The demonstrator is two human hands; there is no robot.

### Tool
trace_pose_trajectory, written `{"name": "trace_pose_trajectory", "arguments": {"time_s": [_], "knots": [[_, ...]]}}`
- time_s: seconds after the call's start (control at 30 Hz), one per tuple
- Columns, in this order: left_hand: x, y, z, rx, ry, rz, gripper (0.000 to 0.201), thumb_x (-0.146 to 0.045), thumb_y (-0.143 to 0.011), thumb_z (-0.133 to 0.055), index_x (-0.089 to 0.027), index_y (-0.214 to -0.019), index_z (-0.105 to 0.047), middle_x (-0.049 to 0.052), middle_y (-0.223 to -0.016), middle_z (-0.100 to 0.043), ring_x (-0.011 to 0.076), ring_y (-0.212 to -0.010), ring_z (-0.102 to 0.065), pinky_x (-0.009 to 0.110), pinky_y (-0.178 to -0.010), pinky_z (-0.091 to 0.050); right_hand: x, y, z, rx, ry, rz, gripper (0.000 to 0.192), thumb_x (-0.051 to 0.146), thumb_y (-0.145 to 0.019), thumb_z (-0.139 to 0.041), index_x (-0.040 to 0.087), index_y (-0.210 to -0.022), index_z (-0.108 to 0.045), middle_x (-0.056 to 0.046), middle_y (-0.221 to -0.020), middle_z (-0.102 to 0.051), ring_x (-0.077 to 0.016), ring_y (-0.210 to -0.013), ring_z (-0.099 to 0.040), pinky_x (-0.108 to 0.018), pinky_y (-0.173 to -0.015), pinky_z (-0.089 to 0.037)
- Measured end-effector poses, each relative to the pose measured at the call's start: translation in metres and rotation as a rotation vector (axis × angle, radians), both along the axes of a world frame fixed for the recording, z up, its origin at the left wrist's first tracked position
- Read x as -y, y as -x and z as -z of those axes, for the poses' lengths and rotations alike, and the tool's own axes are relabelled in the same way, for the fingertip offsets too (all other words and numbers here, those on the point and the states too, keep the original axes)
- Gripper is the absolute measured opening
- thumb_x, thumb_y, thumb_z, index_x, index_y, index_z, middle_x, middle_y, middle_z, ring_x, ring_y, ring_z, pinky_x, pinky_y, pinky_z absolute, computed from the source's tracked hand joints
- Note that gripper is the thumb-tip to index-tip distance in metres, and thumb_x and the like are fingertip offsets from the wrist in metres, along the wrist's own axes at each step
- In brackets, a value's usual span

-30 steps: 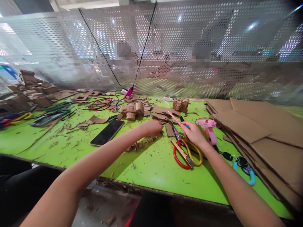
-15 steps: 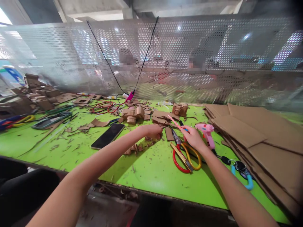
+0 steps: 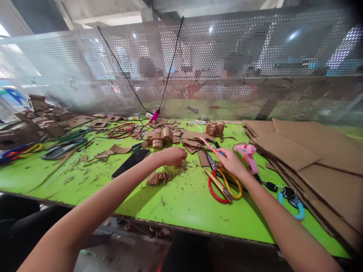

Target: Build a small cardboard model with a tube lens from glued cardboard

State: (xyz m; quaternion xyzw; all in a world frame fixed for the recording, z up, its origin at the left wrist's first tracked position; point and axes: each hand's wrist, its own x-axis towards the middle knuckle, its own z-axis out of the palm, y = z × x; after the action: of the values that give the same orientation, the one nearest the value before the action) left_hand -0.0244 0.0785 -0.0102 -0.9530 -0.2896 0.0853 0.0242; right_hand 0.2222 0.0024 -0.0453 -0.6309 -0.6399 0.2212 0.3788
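Note:
My left hand (image 3: 175, 155) is closed over the scrap-strewn middle of the table; whatever it may hold is hidden. Just below it lies a curled, ridged piece of cardboard (image 3: 159, 177). In my right hand (image 3: 229, 161) is a slim pink tool (image 3: 207, 142) with a blue part near the fingers, its tip pointing up and left. Scissors with one red and one yellow handle (image 3: 218, 192) lie under and beside that hand, a yellow-and-black cutter (image 3: 219, 185) across them. A pink glue gun (image 3: 248, 154) is at its right. A small cardboard camera model (image 3: 159, 137) sits beyond my left hand.
A stack of cardboard sheets (image 3: 320, 173) covers the right side, keys with a blue carabiner (image 3: 299, 211) before it. A black phone (image 3: 130, 163) lies left of centre. Cardboard parts (image 3: 42, 126) crowd the far left. A perforated metal screen (image 3: 193, 71) closes off the back.
My left hand has drawn back a little to the left, staying closed and uncovering more of the ridged cardboard. My right hand keeps its hold on the pink tool. The view has shifted slightly.

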Motion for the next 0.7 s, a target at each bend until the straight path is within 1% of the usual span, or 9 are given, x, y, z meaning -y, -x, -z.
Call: {"name": "trace_pose_trajectory", "arguments": {"time_s": [0.07, 0.17, 0.3, 0.4, 0.5, 0.6, 0.7], "knots": [[-0.004, 0.002, -0.003, 0.011, -0.015, -0.017, 0.026, -0.009, -0.081, -0.045, -0.016, -0.096, -0.065, 0.008, -0.101, -0.067, 0.0168, -0.085, -0.063, 0.023, -0.067, -0.044, -0.001, -0.001, 0.001, 0.007, -0.007, -0.003, 0.033, 0.038, -0.081, -0.045, 0.016, -0.093, -0.067, 0.001, -0.055, -0.056, -0.0147, -0.049, -0.046, -0.024, -0.048, -0.031], [-0.009, 0.000, -0.002, 0.023, -0.023, -0.019, 0.030, -0.009, -0.083, -0.045, -0.019, -0.102, -0.066, 0.007, -0.107, -0.066, 0.0166, -0.090, -0.063, 0.022, -0.069, -0.044, -0.001, -0.002, 0.002, 0.013, -0.004, -0.009, 0.033, 0.038, -0.081, -0.045, 0.017, -0.093, -0.067, 0.001, -0.055, -0.057, -0.0147, -0.048, -0.046, -0.025, -0.049, -0.032], [-0.012, -0.006, 0.006, 0.014, -0.024, -0.012, 0.021, -0.013, -0.080, -0.053, -0.020, -0.093, -0.069, 0.007, -0.101, -0.067, 0.0170, -0.085, -0.064, 0.022, -0.065, -0.045, -0.001, -0.002, 0.002, 0.025, 0.006, -0.015, 0.034, 0.038, -0.082, -0.044, 0.017, -0.096, -0.066, 0.002, -0.054, -0.056, -0.0149, -0.048, -0.047, -0.025, -0.048, -0.032], [-0.012, -0.010, 0.012, 0.014, -0.047, -0.016, 0.019, -0.014, -0.082, -0.051, -0.017, -0.087, -0.069, 0.009, -0.096, -0.067, 0.0178, -0.081, -0.064, 0.023, -0.063, -0.044, 0.000, -0.001, 0.001, 0.044, 0.005, -0.022, 0.033, 0.039, -0.083, -0.043, 0.017, -0.092, -0.066, 0.002, -0.053, -0.055, -0.0147, -0.047, -0.046, -0.025, -0.048, -0.031], [-0.014, -0.014, 0.014, -0.001, -0.053, 0.004, 0.020, -0.011, -0.081, -0.050, -0.015, -0.084, -0.069, 0.011, -0.097, -0.066, 0.0189, -0.081, -0.063, 0.024, -0.063, -0.044, 0.000, 0.000, 0.000, 0.058, -0.016, -0.027, 0.030, 0.038, -0.082, -0.044, 0.017, -0.088, -0.065, -0.001, -0.061, -0.061, -0.0156, -0.053, -0.051, -0.025, -0.051, -0.033], [-0.019, -0.018, 0.015, -0.030, -0.024, 0.023, 0.019, -0.009, -0.077, -0.051, -0.014, -0.083, -0.068, 0.013, -0.097, -0.066, 0.0190, -0.080, -0.062, 0.024, -0.063, -0.043, 0.000, 0.001, 0.000, 0.059, -0.004, -0.020, 0.028, 0.037, -0.081, -0.045, 0.017, -0.088, -0.065, -0.003, -0.069, -0.064, -0.0164, -0.058, -0.053, -0.025, -0.052, -0.034], [-0.028, -0.019, 0.014, -0.064, 0.045, 0.030, 0.018, -0.010, -0.075, -0.051, -0.013, -0.078, -0.068, 0.009, -0.085, -0.068, 0.0157, -0.070, -0.059, 0.023, -0.059, -0.041, 0.000, 0.001, 0.001, 0.053, 0.012, -0.017, 0.028, 0.037, -0.082, -0.045, 0.018, -0.088, -0.064, -0.003, -0.069, -0.064, -0.0161, -0.056, -0.052, -0.025, -0.050, -0.032]]}}
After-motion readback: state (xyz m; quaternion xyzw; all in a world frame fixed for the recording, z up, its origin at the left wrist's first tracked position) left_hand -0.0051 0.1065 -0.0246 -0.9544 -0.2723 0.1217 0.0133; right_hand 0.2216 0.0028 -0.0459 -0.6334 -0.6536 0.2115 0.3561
